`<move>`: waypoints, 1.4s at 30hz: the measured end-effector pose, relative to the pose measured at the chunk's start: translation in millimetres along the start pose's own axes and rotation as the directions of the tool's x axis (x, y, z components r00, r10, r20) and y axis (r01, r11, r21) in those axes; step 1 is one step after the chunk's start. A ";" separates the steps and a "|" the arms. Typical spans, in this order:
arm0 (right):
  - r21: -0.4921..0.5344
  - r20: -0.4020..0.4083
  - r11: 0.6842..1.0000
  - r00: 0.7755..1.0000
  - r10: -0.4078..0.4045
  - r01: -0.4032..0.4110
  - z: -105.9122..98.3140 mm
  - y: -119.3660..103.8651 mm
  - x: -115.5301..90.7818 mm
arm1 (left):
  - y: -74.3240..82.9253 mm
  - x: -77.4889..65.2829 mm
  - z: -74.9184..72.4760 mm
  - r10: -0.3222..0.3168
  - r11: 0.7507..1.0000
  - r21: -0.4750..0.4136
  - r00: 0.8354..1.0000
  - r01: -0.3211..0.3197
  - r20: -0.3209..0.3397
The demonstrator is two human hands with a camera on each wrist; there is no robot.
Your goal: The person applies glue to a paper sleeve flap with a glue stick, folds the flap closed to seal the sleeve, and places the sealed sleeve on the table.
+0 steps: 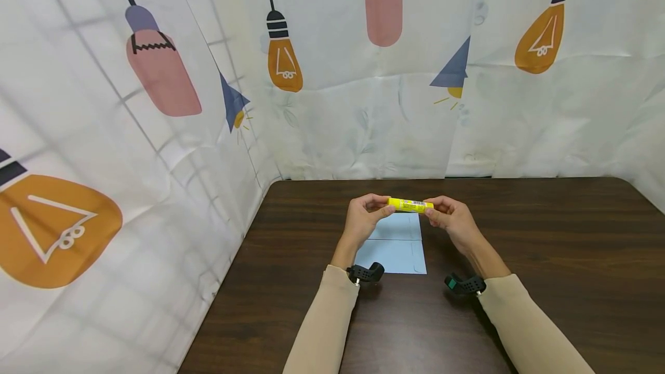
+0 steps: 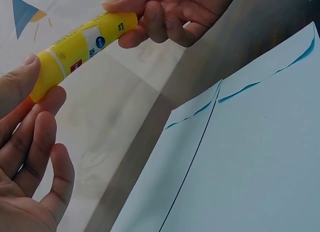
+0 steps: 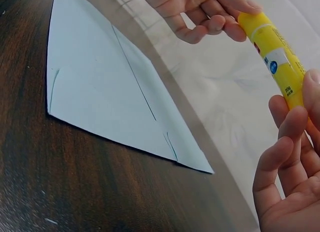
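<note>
A yellow glue stick [image 1: 410, 205] is held level between both hands above the table. My left hand [image 1: 362, 218] pinches its capped end between thumb and fingers, the cap seam showing beside the thumb in the left wrist view. At the other end, my right hand [image 1: 453, 221] grips the base the same way; its lower fingers curl loosely in the right wrist view. Below the hands lies a light blue sheet of paper [image 1: 397, 255] with a dark line across it. Curved teal marks [image 2: 295, 57] show near its edges.
The paper rests on a dark brown wooden table [image 1: 561, 281]. Behind and to the left hang white curtains [image 1: 332, 126] printed with lamps and bulbs. Each wrist wears a black strap [image 1: 366, 272]. A small white scrap [image 3: 50, 221] lies on the table in the right wrist view.
</note>
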State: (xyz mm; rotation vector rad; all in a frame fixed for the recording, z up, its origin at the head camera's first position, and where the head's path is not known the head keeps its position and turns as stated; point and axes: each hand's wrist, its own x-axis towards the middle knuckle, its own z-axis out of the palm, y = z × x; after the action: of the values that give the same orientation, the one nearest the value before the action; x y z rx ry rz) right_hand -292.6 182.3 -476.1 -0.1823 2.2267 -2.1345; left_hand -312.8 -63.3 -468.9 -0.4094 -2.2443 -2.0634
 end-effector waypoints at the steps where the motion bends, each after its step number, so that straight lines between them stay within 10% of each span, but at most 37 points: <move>1: 0.001 0.000 1.000 1.000 0.001 -0.001 -0.2 0.2 0.3 | -0.2 0.2 0.2 0.000 1.000 0.000 1.000 0.000 -0.002; 28: 0.005 -0.002 1.000 1.000 0.019 -0.019 -1.4 1.8 0.3 | 3.4 -1.9 3.5 -0.003 1.000 0.010 1.000 0.004 -0.015; 42: -0.094 0.084 0.995 0.996 -0.019 0.027 -7.2 7.2 3.9 | 3.0 -2.7 -6.4 -0.040 0.996 0.088 0.996 0.033 0.081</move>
State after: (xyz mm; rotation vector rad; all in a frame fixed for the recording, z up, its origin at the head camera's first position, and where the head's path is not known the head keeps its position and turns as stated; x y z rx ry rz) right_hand -297.7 189.2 -482.8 -0.2966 2.2916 -1.9940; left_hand -310.3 -69.8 -466.0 -0.4588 -2.3957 -1.9919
